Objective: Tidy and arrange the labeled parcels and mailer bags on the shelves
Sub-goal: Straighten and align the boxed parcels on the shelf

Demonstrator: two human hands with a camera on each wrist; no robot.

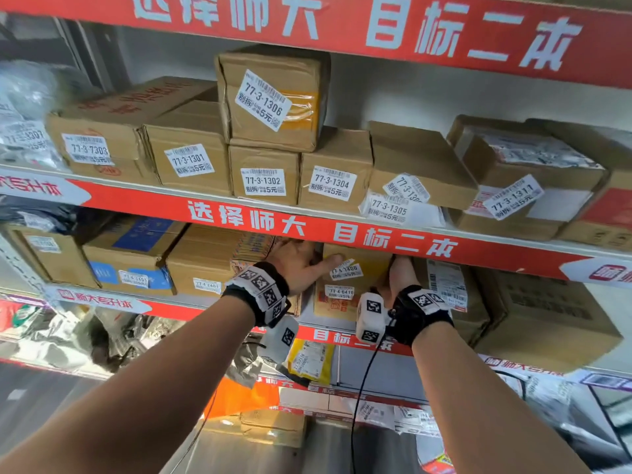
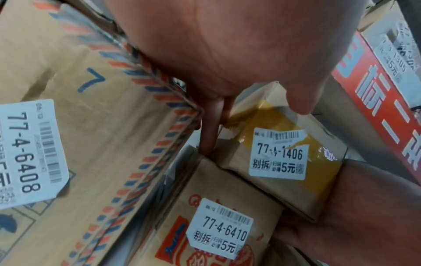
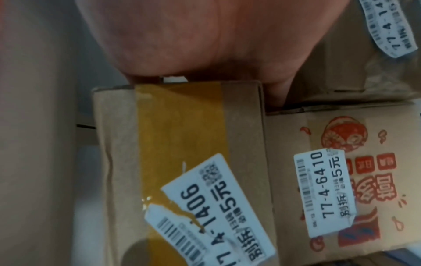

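Both forearms reach up w/ black wristbands carrying square-code tags. Left hand grips the left side of small box 1406, thumb across its front by the sticker, fingers curled behind; right hand clasps its right side. Box 1406, yellow tape, torn label "77-4-1406 别拆 5元", sits atop box 6410 (red print, label "77-4-6410") at the front edge of the mid shelf. In the left wrist view, striped box 6408, label "77-4-6408", stands just left of them. Also on that shelf: a box labelled "77-4-2401" further left, a big brown carton to the right. Upper shelf edge banner reads "选择师大 目标二本". Along its front edge, boxes labelled 77-3-7303, 77-3-1301, 77-3-1302, 77-3-1304, 77-3-1305, 77-3-1311; 77-3-1306 is stacked on top of 1302. Lower shelf: a yellow mailer, grey bags.
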